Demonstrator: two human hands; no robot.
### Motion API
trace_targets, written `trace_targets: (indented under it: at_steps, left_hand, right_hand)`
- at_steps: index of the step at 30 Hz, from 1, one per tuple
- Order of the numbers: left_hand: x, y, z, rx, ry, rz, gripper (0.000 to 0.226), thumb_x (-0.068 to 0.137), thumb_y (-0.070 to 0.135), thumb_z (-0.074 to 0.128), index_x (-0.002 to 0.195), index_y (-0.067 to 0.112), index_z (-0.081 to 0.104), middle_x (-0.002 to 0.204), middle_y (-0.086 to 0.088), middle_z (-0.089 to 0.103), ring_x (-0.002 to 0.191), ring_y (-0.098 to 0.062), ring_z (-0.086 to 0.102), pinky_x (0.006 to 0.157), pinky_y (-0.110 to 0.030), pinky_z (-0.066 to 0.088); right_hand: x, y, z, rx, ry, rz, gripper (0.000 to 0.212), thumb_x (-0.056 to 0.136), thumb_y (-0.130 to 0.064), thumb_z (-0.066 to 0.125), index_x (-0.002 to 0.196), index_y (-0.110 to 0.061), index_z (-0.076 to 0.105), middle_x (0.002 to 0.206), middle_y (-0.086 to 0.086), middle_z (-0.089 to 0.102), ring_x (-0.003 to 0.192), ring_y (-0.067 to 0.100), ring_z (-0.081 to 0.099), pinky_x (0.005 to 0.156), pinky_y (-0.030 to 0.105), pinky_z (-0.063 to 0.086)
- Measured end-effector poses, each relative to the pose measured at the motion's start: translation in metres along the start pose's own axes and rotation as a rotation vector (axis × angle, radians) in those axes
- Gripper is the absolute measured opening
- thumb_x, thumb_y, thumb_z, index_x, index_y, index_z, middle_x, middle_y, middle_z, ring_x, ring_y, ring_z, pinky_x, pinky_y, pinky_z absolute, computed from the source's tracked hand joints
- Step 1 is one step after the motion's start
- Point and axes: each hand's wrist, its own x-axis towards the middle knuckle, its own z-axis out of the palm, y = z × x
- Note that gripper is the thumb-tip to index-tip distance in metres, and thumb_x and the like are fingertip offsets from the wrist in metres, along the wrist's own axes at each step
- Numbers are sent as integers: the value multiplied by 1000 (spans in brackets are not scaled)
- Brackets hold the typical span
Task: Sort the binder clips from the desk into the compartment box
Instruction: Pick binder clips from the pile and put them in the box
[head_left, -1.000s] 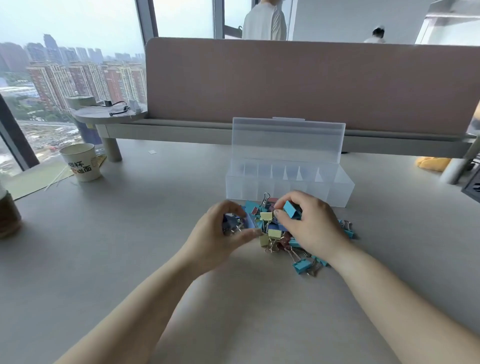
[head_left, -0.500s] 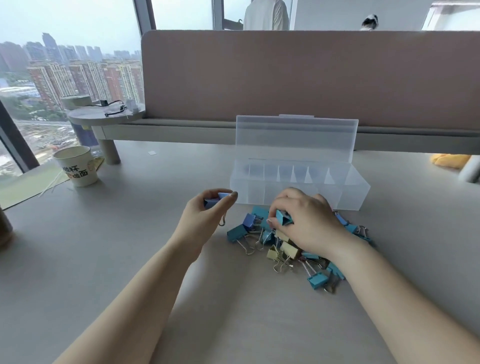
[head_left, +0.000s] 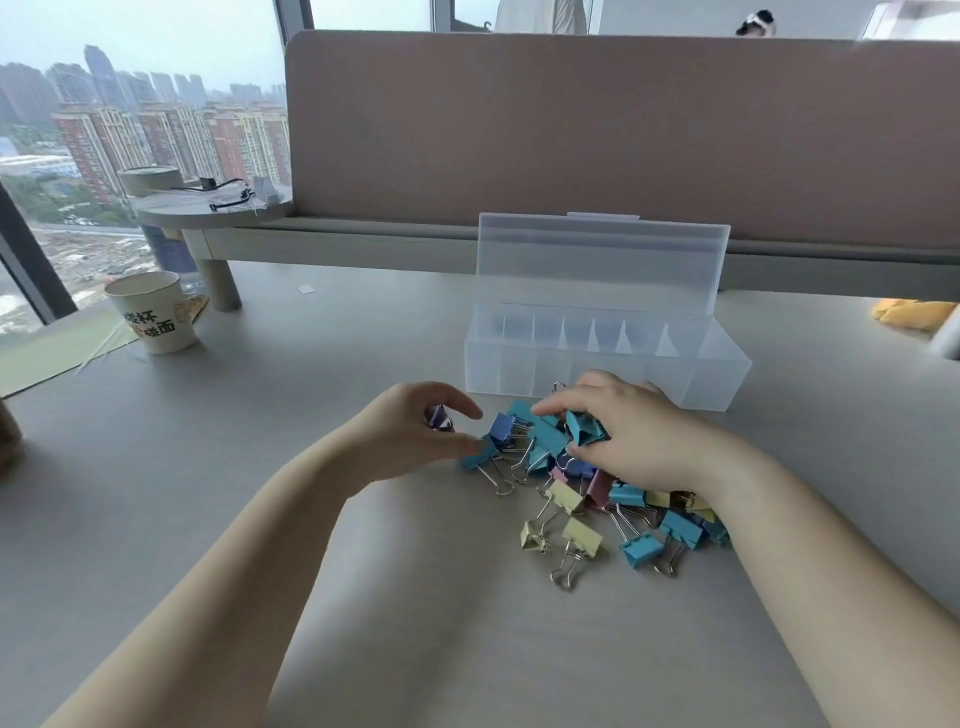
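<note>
I've got my left hand (head_left: 410, 431) curled at the left edge of the binder clips (head_left: 582, 483), thumb and forefinger pinching a purple clip (head_left: 440, 417). My right hand (head_left: 639, 436) sits over the far side of the heap, fingers bent round a teal clip (head_left: 586, 427), forefinger stretched out left across the pile. The clips lie in a jumble on the desk (head_left: 260, 493), just near of the compartment box (head_left: 608, 364), whose cells look empty as far as I can tell. To do this well, I'd lift each clip clear so its wire loops don't drag neighbours, then drop it straight into one cell. The box runs left to right, lid (head_left: 602, 265) standing open at the far side, mouth facing up. The heap trails near and right.
</note>
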Motion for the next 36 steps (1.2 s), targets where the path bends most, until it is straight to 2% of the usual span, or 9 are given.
trace_targets:
  at_steps: [5,10,14,17,21,26,31,34,36]
  left_hand:
    - [-2,1,0,231,-120,72,44,70,30,81,109,39,62,85,6,55,68,-11,44,61,-21,36]
    - [0,-2,4,295,-83,99,29,74,27,77,96,37,63,94,4,58,76,-12,48,64,-21,38]
    - [1,-4,7,230,-102,104,28,73,29,77,97,36,65,92,2,60,67,-9,47,63,-21,39]
    - [2,-4,13,235,-103,99,29,74,37,76,101,34,65,83,6,56,68,-12,47,61,-21,38]
    - [4,-2,18,260,-76,96,19,74,37,75,88,34,62,76,11,50,64,-9,43,58,-21,35]
    - [4,-2,16,195,-89,88,14,75,30,75,76,34,61,90,-6,61,70,-12,46,66,-24,40]
    - [3,3,22,265,-94,49,29,65,49,78,83,32,64,76,12,51,65,-9,44,60,-24,37]
    - [3,4,22,286,-113,38,22,69,44,78,74,34,59,73,12,50,65,-10,44,61,-25,37]
    - [2,5,22,305,-137,37,20,72,40,76,75,34,57,73,12,49,64,-9,43,59,-24,36]
  right_hand:
    - [2,-6,8,-166,-8,37,48,95,-26,44,136,-50,34,119,-4,39,115,27,40,102,36,25]
    - [-1,-6,6,-157,90,-3,24,95,-26,50,115,-37,45,116,-6,42,104,18,44,97,30,22]
    - [-2,-5,2,-115,83,-14,17,93,-25,55,101,-34,42,117,-7,46,101,16,47,91,26,18]
    - [-1,-4,2,-47,59,-13,17,91,-27,58,97,-33,43,118,-8,53,102,17,48,90,27,20]
    - [-2,0,1,83,52,10,16,90,-32,60,100,-32,48,93,-17,52,88,12,45,83,26,25]
    - [-2,1,-3,213,37,6,15,89,-31,59,101,-31,50,75,-12,47,62,4,39,57,21,30]
    - [-2,1,-4,342,47,32,10,92,-27,54,100,-26,48,69,-5,44,54,8,36,50,20,30]
    - [-1,-2,-5,445,89,36,6,94,-26,50,99,-23,49,68,-6,43,47,2,37,46,14,30]
    - [0,-6,-6,522,110,28,4,95,-27,49,97,-24,49,66,-6,42,50,5,35,47,18,30]
